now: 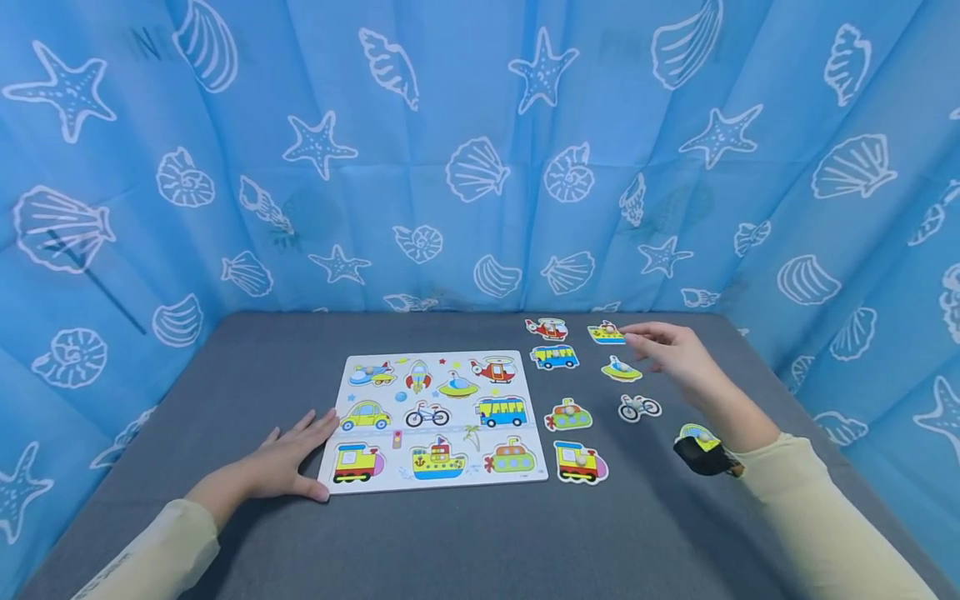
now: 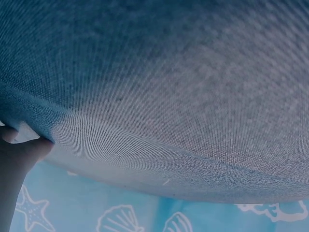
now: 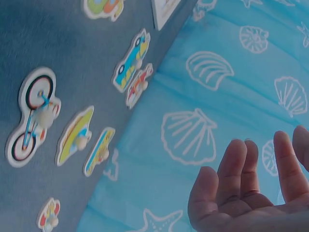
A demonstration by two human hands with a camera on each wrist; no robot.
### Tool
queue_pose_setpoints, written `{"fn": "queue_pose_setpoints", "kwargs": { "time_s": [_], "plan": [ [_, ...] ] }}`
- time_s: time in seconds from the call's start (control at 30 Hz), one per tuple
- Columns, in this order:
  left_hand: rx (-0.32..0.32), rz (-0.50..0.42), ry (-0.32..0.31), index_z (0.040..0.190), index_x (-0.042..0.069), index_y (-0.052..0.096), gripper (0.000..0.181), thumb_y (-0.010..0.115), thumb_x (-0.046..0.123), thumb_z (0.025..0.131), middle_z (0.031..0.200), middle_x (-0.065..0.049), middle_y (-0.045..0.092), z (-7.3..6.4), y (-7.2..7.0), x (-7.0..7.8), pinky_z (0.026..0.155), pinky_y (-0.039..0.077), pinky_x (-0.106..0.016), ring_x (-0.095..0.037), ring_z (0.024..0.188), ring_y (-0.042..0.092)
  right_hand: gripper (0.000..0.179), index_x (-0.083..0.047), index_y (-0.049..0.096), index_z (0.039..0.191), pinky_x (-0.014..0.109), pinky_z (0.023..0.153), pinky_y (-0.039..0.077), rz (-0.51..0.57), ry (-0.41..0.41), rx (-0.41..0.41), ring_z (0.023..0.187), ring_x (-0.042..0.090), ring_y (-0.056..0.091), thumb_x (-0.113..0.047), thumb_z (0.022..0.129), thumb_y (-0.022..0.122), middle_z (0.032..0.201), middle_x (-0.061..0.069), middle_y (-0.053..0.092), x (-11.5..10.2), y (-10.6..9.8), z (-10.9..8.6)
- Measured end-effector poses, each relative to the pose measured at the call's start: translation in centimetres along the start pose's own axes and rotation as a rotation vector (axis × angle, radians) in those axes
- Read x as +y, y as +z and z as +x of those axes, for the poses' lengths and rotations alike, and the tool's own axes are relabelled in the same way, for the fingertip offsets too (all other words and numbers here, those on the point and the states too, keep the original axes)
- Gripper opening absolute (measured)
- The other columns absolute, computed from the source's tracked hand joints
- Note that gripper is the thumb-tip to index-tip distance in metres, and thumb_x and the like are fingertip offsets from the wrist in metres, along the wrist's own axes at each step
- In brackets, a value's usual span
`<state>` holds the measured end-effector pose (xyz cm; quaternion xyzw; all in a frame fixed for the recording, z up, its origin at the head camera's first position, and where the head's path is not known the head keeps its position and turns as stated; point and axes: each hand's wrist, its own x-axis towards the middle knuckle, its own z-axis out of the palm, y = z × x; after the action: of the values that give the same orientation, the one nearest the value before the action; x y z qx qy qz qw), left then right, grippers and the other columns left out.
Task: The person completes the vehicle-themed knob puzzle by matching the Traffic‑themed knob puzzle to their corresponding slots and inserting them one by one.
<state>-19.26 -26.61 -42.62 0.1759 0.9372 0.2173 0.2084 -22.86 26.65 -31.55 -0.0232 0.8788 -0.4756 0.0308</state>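
Note:
A white puzzle board [image 1: 465,458] with vehicle pictures lies flat on the table. My left hand [image 1: 288,457] rests at its left edge, fingers spread and thumb by the lower left corner. Over the right side my right hand [image 1: 671,354] is raised, fingers loosely bent, holding nothing in the right wrist view. In the head view its fingertips overlap the right end of the boat piece [image 1: 606,334]; that boat piece [image 3: 100,152] lies on the table. Below it are the flying saucer piece [image 1: 621,369] and the bicycle piece [image 1: 640,407].
Right of the board lie a helicopter piece [image 1: 547,328], a bus piece [image 1: 555,357], a submarine piece [image 1: 567,414] and a train piece [image 1: 581,462]. A car piece [image 1: 697,433] is partly covered by the black wrist camera [image 1: 703,458]. A blue shell-print curtain [image 1: 420,183] surrounds the table.

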Motion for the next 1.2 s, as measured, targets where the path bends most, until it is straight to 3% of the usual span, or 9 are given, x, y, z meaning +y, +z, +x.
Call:
{"fn": "queue_pose_setpoints", "kwargs": {
  "time_s": [0.1,0.23,0.37,0.43,0.7,0.87,1.2],
  "plan": [
    [0.0,0.0,-0.003,0.154,0.004,0.019,0.114,0.08,0.053,0.071,0.16,-0.02,0.013,0.0,0.1,0.0,0.101,-0.001,-0.076,-0.049,0.143,0.002,0.051,0.006,0.051,0.134,0.033,0.077,0.047,-0.016,-0.007,0.011,0.089,0.009,0.055,-0.034,0.102,0.05,0.11,0.004,0.059,0.1,-0.6,-0.1],
    [-0.003,-0.007,-0.006,0.154,0.003,0.019,0.114,0.08,0.053,0.071,0.16,-0.021,0.013,-0.1,0.1,0.0,0.101,-0.001,-0.076,-0.049,0.143,0.002,0.054,0.005,0.049,0.137,0.037,0.081,0.047,-0.043,0.007,0.015,0.095,0.013,0.053,-0.036,0.103,0.048,0.126,0.018,0.054,0.6,-1.2,-0.3],
    [-0.006,-0.014,-0.008,0.154,0.003,0.019,0.115,0.079,0.054,0.071,0.159,-0.021,0.013,-0.1,0.1,0.0,0.101,-0.002,-0.076,-0.049,0.143,0.002,0.055,0.007,0.047,0.137,0.044,0.084,0.046,-0.061,0.019,0.022,0.095,0.013,0.053,-0.036,0.103,0.047,0.131,0.026,0.05,1.5,-1.8,-0.4],
    [-0.003,-0.015,-0.006,0.154,0.002,0.019,0.115,0.079,0.054,0.071,0.159,-0.021,0.013,0.0,0.1,-0.1,0.101,-0.002,-0.076,-0.05,0.143,0.002,0.055,0.008,0.047,0.137,0.047,0.087,0.046,-0.06,0.018,0.036,0.097,0.015,0.054,-0.036,0.103,0.047,0.131,0.026,0.05,2.0,-2.1,-0.4],
    [0.008,0.0,0.003,0.154,0.003,0.019,0.115,0.08,0.054,0.07,0.16,-0.02,0.013,0.0,0.1,-0.1,0.101,-0.001,-0.076,-0.049,0.143,0.002,0.058,0.01,0.045,0.136,0.059,0.094,0.042,-0.076,0.064,0.059,0.116,0.041,0.047,-0.037,0.102,0.047,0.128,0.028,0.049,5.1,-3.8,0.3],
    [0.002,-0.001,-0.003,0.154,0.002,0.019,0.116,0.079,0.055,0.071,0.16,-0.021,0.013,-0.2,0.1,0.0,0.101,0.0,-0.076,-0.049,0.143,0.002,0.057,0.009,0.045,0.137,0.053,0.088,0.046,-0.154,0.062,0.043,0.114,0.043,0.049,-0.036,0.102,0.048,0.125,0.029,0.049,6.7,-4.8,0.8],
    [-0.005,-0.012,0.017,0.154,0.002,0.018,0.116,0.076,0.059,0.072,0.16,-0.02,0.011,-0.1,0.0,-0.3,0.101,-0.001,-0.076,-0.048,0.143,0.001,0.06,0.011,0.038,0.141,0.06,0.092,0.042,-0.142,0.089,-0.018,0.115,0.046,0.044,-0.031,0.101,0.052,0.124,0.031,0.045,9.7,-6.4,2.4]
  ]
}}
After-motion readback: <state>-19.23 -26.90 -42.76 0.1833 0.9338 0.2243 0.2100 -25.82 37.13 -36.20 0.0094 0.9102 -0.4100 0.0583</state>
